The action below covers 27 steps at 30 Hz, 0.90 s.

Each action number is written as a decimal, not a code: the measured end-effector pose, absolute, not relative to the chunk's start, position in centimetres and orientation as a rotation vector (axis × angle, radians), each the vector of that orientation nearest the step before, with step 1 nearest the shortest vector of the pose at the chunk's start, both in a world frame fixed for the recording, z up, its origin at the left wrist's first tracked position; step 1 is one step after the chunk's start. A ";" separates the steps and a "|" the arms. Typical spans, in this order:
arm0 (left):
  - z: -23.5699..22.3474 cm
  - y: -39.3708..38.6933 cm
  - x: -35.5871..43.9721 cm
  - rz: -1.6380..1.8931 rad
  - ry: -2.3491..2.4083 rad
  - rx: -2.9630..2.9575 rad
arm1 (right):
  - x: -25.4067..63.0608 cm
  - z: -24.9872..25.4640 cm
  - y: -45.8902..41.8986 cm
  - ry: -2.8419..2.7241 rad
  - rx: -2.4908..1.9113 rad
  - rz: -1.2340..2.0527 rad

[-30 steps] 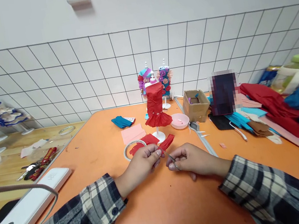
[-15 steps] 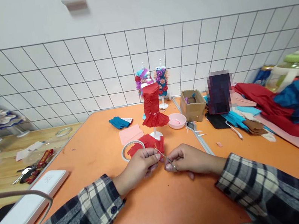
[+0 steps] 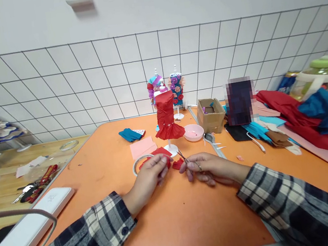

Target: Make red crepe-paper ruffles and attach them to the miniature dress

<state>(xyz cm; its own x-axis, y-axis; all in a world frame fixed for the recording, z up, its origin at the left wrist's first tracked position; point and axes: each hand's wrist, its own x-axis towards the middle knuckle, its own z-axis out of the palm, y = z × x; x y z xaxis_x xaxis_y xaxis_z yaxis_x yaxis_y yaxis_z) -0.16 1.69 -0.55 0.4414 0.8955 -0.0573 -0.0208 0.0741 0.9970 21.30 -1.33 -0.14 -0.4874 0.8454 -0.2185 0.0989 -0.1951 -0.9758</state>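
Note:
My left hand (image 3: 150, 175) pinches a small piece of red crepe paper (image 3: 168, 162) between thumb and fingers. In my right hand (image 3: 204, 168) is a small pair of scissors (image 3: 182, 156), blades pointing up and away, slightly apart. Just left of the blades is another red scrap (image 3: 177, 164); whether my right fingers touch it I cannot tell. Beyond my hands stands a mini dress form (image 3: 166, 110) in a red crepe paper dress, on a white base. A roll of tape (image 3: 135, 169) lies behind my left hand, partly over red paper (image 3: 161, 152).
A pink bowl (image 3: 193, 132) and a cardboard box (image 3: 211, 114) stand right of the dress form. Two decorated forms are behind it. Pink paper (image 3: 143, 147) and folded blue paper (image 3: 130, 135) lie left. A white power bank (image 3: 52, 209) sits at left; colourful paper (image 3: 294, 113) is heaped right.
My hands have moved apart. The scissors have left the red paper at my left fingers and now tilt more upright. A separate red scrap shows between the hands.

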 end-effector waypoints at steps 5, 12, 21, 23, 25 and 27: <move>1.2 2.8 -1.6 1.181 0.867 1.230 | 23.0 -0.6 0.4 -1.873 -1.533 0.822; 2.3 5.5 -5.1 1.237 1.198 1.900 | 25.4 -1.4 1.7 -1.956 -1.952 0.651; 2.2 5.1 -6.0 0.128 1.241 2.582 | 24.4 -0.9 1.2 -1.879 -1.901 0.552; 1.9 5.5 -5.9 0.137 1.298 2.582 | 22.9 -0.9 1.1 -1.985 -1.816 0.311; 1.7 5.8 -5.8 0.232 1.317 2.564 | 21.5 -1.1 0.9 -2.061 -1.800 0.193; 1.8 5.7 -5.5 0.424 1.322 2.488 | 20.6 -1.4 0.8 -2.127 -1.785 0.199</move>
